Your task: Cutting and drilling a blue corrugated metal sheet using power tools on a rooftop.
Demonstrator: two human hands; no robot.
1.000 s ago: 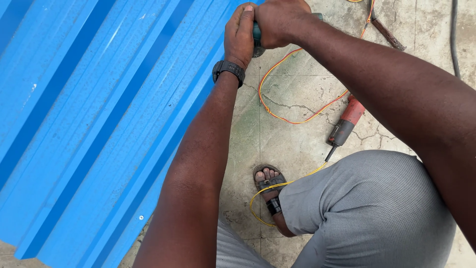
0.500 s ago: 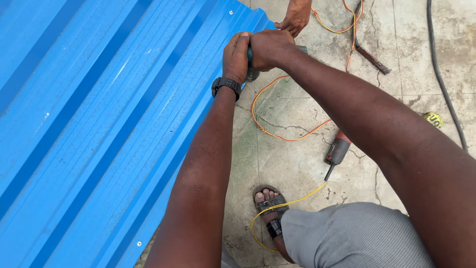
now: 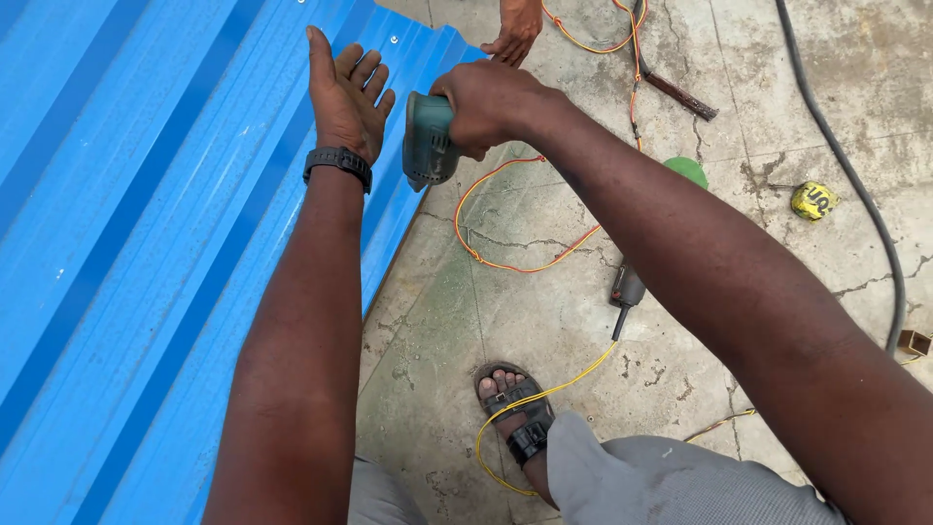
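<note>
1. My sandalled foot [image 3: 515, 413] rests on cracked, stained concrete [image 3: 680, 224], a thin yellow wire [image 3: 544, 394] crossing it.
2. A dark-handled tool [image 3: 625, 292] lies on the floor just beyond, near a looping orange cable [image 3: 505, 258].
3. My left hand [image 3: 345, 92], watch [image 3: 338, 161] at the wrist, lies open and flat on the blue ribbed roofing sheet [image 3: 117, 243], fingers spread toward its far end.
4. My right hand [image 3: 486, 102] is clenched around a green power tool [image 3: 428, 141], held just right of the sheet's edge, beside my left hand and the nearer of the two to that edge.
5. The sheet's long ribs run away from me, glossy painted metal with small screws near the far end.
6. Farthest, another person's hand [image 3: 513, 34] touches the sheet's far corner; a yellow tape measure [image 3: 813, 200] sits well to the right.
</note>
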